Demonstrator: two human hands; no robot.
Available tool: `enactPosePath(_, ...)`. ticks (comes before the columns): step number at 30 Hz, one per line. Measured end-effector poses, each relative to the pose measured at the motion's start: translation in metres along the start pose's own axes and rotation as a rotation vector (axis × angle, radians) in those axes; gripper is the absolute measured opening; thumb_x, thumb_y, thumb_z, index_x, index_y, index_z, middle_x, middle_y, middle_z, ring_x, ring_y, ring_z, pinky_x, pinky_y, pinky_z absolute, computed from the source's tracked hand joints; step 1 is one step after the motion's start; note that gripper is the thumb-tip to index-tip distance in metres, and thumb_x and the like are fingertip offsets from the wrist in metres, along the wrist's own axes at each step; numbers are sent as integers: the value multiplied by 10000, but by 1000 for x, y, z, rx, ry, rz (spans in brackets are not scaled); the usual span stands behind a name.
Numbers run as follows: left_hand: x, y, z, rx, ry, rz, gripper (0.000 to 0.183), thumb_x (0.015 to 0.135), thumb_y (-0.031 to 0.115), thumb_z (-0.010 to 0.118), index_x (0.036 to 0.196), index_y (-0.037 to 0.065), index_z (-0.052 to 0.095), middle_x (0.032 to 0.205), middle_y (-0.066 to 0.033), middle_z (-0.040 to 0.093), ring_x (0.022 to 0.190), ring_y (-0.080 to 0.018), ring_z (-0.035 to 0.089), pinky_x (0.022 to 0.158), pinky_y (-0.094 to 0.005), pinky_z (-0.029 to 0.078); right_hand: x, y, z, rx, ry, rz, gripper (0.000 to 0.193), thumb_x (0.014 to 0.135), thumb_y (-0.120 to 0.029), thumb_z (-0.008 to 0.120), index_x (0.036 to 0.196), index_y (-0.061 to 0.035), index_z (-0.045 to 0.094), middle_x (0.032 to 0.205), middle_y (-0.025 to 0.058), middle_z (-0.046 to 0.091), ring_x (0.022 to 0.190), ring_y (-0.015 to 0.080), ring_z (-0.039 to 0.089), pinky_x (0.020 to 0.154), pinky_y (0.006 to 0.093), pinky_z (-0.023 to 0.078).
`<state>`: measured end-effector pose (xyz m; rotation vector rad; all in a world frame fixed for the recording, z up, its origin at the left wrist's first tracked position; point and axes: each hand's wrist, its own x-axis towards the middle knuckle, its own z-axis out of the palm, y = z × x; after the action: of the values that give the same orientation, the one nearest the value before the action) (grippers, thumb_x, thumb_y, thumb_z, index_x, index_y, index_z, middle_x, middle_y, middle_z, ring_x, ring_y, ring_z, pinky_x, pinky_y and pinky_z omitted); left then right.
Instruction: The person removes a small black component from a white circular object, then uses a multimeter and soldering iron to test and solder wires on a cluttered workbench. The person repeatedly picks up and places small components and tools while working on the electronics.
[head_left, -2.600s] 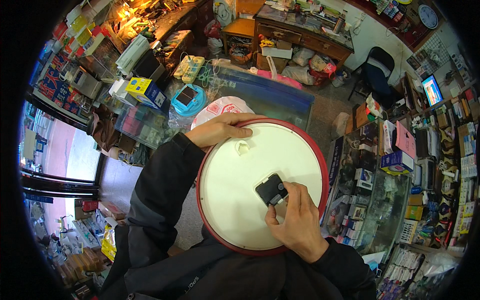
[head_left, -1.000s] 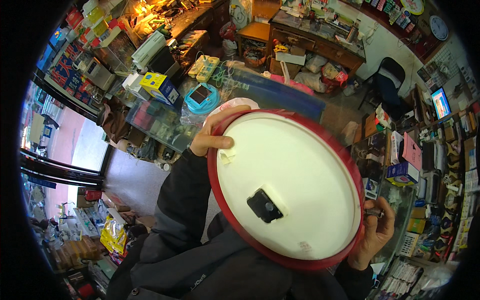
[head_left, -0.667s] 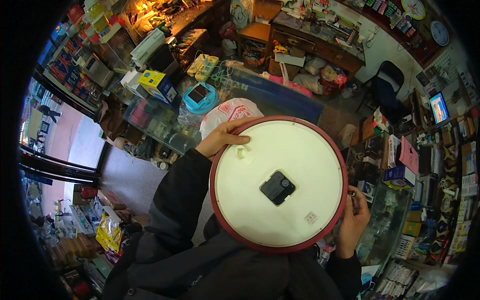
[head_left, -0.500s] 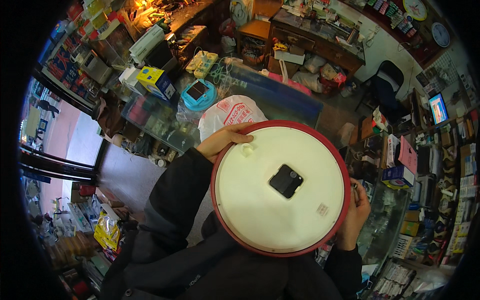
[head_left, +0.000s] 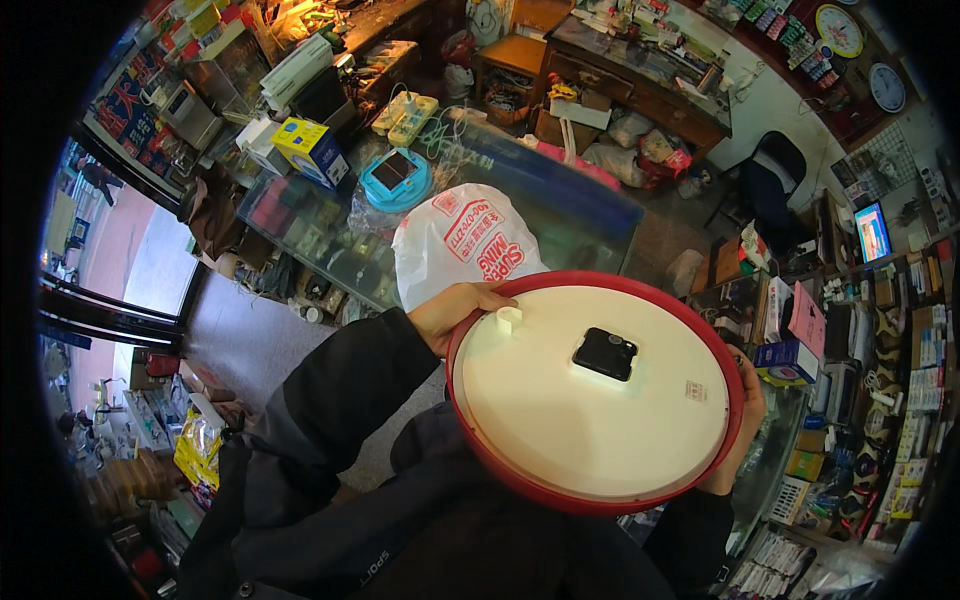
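Note:
A round wall clock (head_left: 560,430) with a red rim is held up in front of me, its cream back facing me. A black clock movement (head_left: 605,354) sits in the square recess at its middle, and a small hanging loop stands near the upper left edge. My left hand (head_left: 455,315) grips the rim at the upper left, thumb over the edge. Around the right side of the rim curls my right hand (head_left: 745,420), its fingers partly hidden behind the clock. Just beyond lies a white plastic bag (head_left: 465,240) with red print.
The glass counter (head_left: 320,245) carries a blue round solar-panel device (head_left: 397,178), a yellow-and-blue box (head_left: 310,152) and a power strip (head_left: 410,120). Packed shelves (head_left: 900,400) line the right side. A dark chair (head_left: 775,180) stands at the far right.
The clock has tilted and shifted slightly right and down, both hands staying on its rim. More of the white bag now shows behind it.

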<state>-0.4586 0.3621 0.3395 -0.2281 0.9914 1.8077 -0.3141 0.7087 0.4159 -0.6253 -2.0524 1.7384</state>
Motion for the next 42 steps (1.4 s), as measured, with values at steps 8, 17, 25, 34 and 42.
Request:
enactPosePath(8, 4, -7, 4, -58, 25, 68, 436, 1066, 111, 535, 1462, -68, 523, 1260, -219, 717, 1016, -243, 774, 901, -377, 656, -5, -10, -1, 25, 36, -38, 328, 1008, -102, 703, 1301, 42, 669, 1121, 112, 764, 967, 149, 749, 834, 264, 605)
enactPosePath(17, 7, -7, 4, -18, 20, 74, 468, 1052, 144, 583, 1486, -23, 524, 1275, -180, 713, 1042, -221, 760, 890, -361, 648, -12, -26, 0, -92, 101, -121, 296, 1059, -119, 637, 1301, 48, 664, 1146, 126, 745, 996, 168, 743, 849, 294, 611)
enactPosePath(25, 2, -2, 19, 10, 26, 217, 519, 1039, 188, 666, 1494, -16, 518, 1305, -143, 701, 1039, -189, 757, 890, -347, 647, -28, -45, 6, -106, 189, -219, 271, 1087, -124, 595, 1295, 35, 666, 1181, 145, 738, 997, 167, 742, 849, 305, 615)
enactPosePath(34, 23, 0, 13, 9, 30, 443, 483, 970, 300, 805, 1313, -6, 656, 1127, -110, 770, 951, -175, 777, 826, -355, 654, -58, -46, 3, -140, 250, -546, 267, 1093, -60, 509, 1337, 31, 568, 1270, 224, 690, 1133, 289, 720, 974, 425, 625)
enactPosePath(42, 18, 7, 2, -45, -150, 752, 687, 861, 333, 896, 1381, -10, 606, 1220, -109, 732, 1051, -198, 744, 932, -374, 612, -92, -23, -4, -68, 140, -998, 307, 1116, -199, 544, 1350, 0, 542, 1277, 241, 666, 1105, 283, 725, 908, 390, 655)
